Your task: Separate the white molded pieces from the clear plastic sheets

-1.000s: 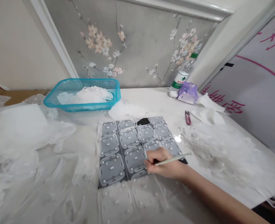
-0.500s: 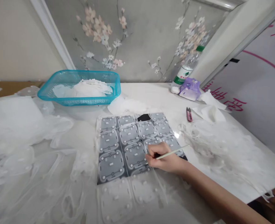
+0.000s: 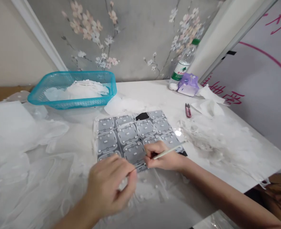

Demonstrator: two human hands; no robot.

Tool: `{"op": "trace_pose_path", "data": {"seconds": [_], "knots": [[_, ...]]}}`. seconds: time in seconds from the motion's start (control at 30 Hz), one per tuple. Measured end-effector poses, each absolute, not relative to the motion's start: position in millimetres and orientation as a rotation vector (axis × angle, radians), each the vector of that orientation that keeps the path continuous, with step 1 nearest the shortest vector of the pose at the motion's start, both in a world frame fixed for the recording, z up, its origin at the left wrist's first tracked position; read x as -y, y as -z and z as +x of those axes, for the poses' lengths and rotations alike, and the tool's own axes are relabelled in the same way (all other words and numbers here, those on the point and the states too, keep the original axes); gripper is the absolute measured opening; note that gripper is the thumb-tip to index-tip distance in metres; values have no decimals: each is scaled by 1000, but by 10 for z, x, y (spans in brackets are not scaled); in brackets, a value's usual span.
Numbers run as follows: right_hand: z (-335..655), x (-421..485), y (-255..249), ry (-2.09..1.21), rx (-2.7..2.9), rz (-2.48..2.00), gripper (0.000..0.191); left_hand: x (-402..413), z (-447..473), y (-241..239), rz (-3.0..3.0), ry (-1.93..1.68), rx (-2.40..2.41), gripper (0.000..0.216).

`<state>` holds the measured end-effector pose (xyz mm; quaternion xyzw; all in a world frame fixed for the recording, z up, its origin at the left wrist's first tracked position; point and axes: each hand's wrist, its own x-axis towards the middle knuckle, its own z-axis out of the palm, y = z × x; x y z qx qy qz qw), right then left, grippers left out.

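Note:
My right hand [image 3: 158,156] is closed round a thin pale-green stick [image 3: 169,150], held like a pen. Its fingertips rest at the lower edge of a dark board [image 3: 142,116]. Over this board lies a translucent moulded sheet [image 3: 127,133] with rows of rounded-square panels and small white bumps. The sheet's near part runs past the board's front edge, over the white table. My left hand [image 3: 112,183] is over the front left of the sheet, thumb and forefinger pinched together; what is between them, if anything, is hidden.
A blue plastic basket [image 3: 71,103] with white pieces stands at the back left. Translucent sheets and scraps [image 3: 30,165] cover the left side, with more trimmings [image 3: 221,140] on the right. Small red snips [image 3: 188,110], a bottle [image 3: 182,68] and a purple tissue pack [image 3: 188,84] are at the back right.
My left hand has come into view from the lower left, over the sheet's near edge. The right hand still grips the stick at the board's edge. The view has shifted slightly.

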<state>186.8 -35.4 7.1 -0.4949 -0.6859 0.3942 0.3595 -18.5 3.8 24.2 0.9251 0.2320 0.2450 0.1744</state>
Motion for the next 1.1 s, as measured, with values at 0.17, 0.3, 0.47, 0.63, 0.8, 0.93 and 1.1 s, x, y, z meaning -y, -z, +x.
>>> {"op": "trace_pose_path", "data": {"seconds": [0.17, 0.3, 0.47, 0.63, 0.8, 0.93, 1.1], "knots": [[1941, 344, -225, -1244, 1787, -1308, 27, -84, -93, -99, 2688, -287, -716, 10], [1992, 337, -249, -1234, 1752, -1378, 31, -115, -78, -95, 2591, -226, -767, 13], [1902, 349, -88, -1120, 1682, -1347, 29, -114, -103, -87, 2595, -193, -744, 31], [1856, 335, -61, -1122, 1655, -1295, 29, -108, -116, -69, 2633, -164, -771, 36], [1969, 306, -181, -1152, 1810, -1388, 26, -101, -111, -88, 2657, -202, -803, 42], [1934, 324, -153, -1108, 1753, -1359, 27, -100, -116, -75, 2662, -211, -809, 42], [1802, 371, -29, -1092, 1601, -1309, 27, -91, -119, -70, 2650, -208, -824, 41]]}}
